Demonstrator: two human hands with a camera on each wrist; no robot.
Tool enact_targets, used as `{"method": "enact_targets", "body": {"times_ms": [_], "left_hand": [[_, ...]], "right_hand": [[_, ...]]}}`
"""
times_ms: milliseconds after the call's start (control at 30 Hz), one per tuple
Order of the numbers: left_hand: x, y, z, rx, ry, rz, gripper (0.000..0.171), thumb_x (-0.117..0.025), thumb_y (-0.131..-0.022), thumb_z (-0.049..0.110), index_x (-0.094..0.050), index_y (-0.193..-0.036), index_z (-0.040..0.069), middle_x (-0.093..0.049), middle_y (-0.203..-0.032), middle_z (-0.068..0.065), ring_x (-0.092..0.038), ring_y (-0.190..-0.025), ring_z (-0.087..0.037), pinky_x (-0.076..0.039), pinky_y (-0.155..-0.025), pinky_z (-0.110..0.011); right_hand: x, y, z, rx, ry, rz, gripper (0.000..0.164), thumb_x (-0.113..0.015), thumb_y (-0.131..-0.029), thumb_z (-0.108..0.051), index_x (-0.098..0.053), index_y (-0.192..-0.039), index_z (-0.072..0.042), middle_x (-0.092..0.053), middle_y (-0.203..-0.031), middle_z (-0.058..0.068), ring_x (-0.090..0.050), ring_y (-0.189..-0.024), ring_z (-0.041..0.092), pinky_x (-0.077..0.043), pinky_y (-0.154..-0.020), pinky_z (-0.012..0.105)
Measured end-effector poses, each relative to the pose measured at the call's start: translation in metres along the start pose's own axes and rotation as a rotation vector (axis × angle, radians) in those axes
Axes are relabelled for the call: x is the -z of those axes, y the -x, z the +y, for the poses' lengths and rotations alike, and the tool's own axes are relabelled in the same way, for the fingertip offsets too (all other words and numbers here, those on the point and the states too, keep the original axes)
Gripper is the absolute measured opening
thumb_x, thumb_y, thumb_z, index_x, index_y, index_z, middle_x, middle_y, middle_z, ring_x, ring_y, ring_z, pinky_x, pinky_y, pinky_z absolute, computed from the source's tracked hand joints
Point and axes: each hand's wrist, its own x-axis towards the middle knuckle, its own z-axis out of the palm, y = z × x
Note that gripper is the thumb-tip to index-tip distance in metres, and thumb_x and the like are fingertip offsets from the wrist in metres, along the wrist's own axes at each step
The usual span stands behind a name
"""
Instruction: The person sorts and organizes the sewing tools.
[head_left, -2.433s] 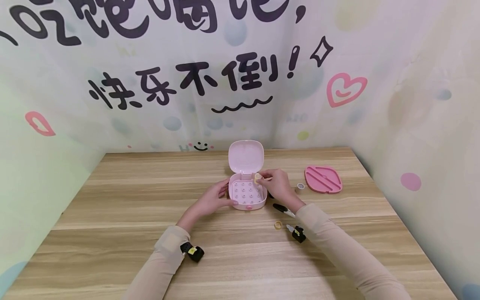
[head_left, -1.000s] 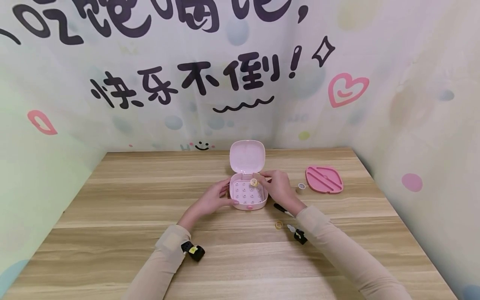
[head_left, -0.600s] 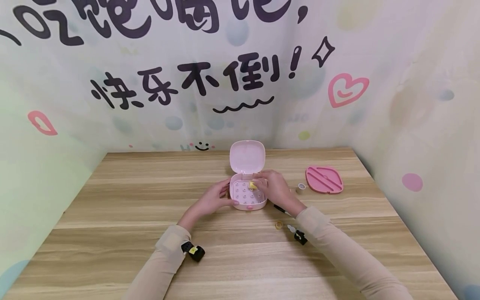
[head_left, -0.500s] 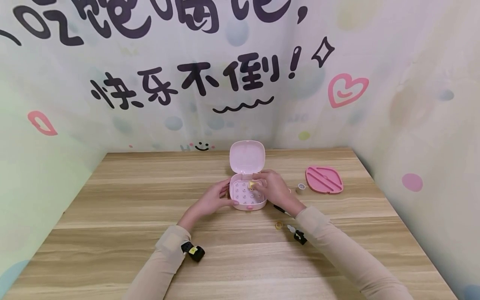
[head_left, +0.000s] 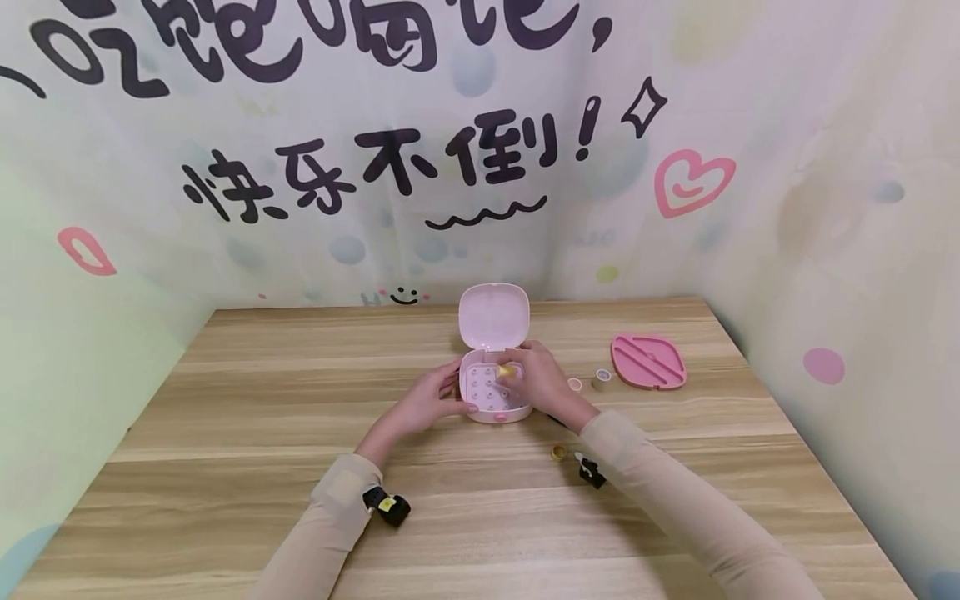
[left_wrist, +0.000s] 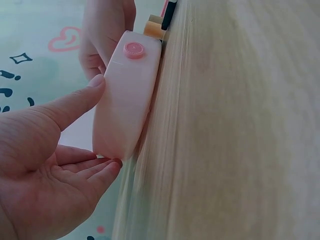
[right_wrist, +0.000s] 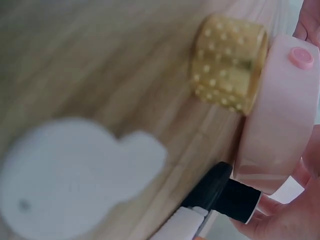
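Observation:
A pale pink sewing box [head_left: 483, 414] stands on the table with its lid [head_left: 493, 317] raised and rows of small pegs inside. My left hand [head_left: 420, 402] grips its left side; in the left wrist view the thumb presses the front wall and the fingertips touch the lower end. Over the pegs, towards the back, my right hand [head_left: 546, 385] pinches a small yellow thread spool [head_left: 506, 370]. Fingers partly hide the spool, and whether it touches a peg I cannot tell. My right hand [right_wrist: 285, 215] shows only in part in its own wrist view, beside the box.
A gold thimble [right_wrist: 230, 65], a white needle threader [right_wrist: 65, 175], a black spool [right_wrist: 237, 200] and a black-and-white tool [right_wrist: 207, 187] lie right of the box. Two pale-topped spools [head_left: 603, 375] stand farther right, near a pink tray [head_left: 648, 363]. A printed cloth wall closes the back.
My right hand has shifted slightly left and forward from the box's back right corner. The yellow spool has been lowered and turned over the pegs. My left hand stays in place.

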Motion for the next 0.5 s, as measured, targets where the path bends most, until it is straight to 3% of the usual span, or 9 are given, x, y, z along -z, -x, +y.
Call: {"method": "enact_targets", "body": {"times_ms": [500], "left_hand": [[-0.0016,-0.0015,-0.0019,0.013,0.02,-0.001,0.082,-0.076,-0.095,0.002,-0.027,-0.16,-0.013,-0.031,-0.166,-0.032,-0.037,-0.152,-0.046,-0.035,-0.126,-0.052]], "right_hand": [[0.0052,0.0004,-0.0022,-0.029,0.043,0.008,0.025,-0.083,-0.092,-0.017,-0.08,-0.115,-0.007,-0.067,-0.133,0.019,-0.06,-0.127,0.035,-0.053,-0.112,0.052]]}}
